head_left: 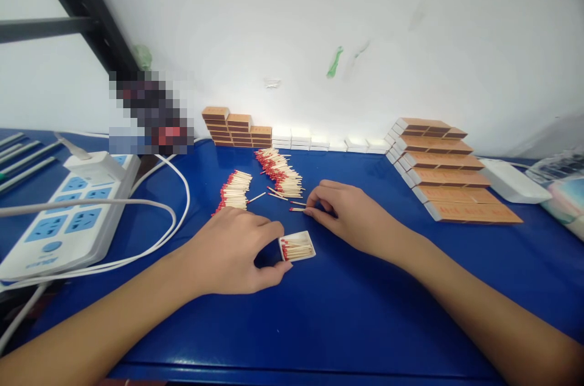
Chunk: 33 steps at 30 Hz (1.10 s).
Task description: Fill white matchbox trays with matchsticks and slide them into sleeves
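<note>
head view: left hand [232, 249] rests on the blue table [342, 325], thumb and forefinger closed on the left end of a small white tray [297, 247]. the tray lies flat near the table's middle, between the two hands, with a layer of red-tipped matches in it, heads to the left. right hand [351, 213] lies palm down just behind the tray, fingers curled, their tips meeting at the end of a loose match [297, 209] on the table; it may be pinched or only touched, i cannot tell which. behind the hands sit a left pile [235, 190] and a larger right pile [280, 172] of matches, with a few strays between them. along the wall [319, 21] stand stacked brown sleeves [237, 128] and a row of white trays [319, 141]. to the right, boxes [449, 176] lie in stepped, overlapping rows. at far left a power strip [68, 216] sits with a white cable [177, 203] looping beside it.
</note>
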Each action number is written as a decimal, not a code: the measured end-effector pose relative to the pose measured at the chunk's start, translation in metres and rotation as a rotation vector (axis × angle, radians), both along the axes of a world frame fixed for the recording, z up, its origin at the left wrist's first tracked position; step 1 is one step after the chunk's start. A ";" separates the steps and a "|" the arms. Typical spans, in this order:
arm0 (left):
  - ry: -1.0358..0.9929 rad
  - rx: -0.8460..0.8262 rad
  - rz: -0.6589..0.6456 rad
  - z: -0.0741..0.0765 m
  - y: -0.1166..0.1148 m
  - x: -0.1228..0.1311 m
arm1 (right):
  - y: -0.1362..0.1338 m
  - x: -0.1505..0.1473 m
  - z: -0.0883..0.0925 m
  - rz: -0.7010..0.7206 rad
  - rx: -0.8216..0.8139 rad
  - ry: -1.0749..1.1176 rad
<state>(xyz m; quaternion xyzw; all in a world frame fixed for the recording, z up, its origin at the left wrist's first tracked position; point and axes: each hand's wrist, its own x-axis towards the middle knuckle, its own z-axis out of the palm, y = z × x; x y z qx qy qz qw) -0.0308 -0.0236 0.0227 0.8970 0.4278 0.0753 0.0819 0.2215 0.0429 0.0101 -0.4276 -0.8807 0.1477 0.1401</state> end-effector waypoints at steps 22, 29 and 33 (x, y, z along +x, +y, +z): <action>-0.009 0.072 -0.034 -0.004 -0.001 0.001 | 0.006 0.003 0.002 -0.074 -0.037 0.053; -0.012 0.073 -0.071 -0.005 -0.005 0.003 | -0.001 -0.027 -0.007 -0.071 -0.033 0.118; -0.001 0.087 -0.079 -0.006 -0.007 0.004 | -0.003 -0.040 -0.012 -0.128 0.011 0.181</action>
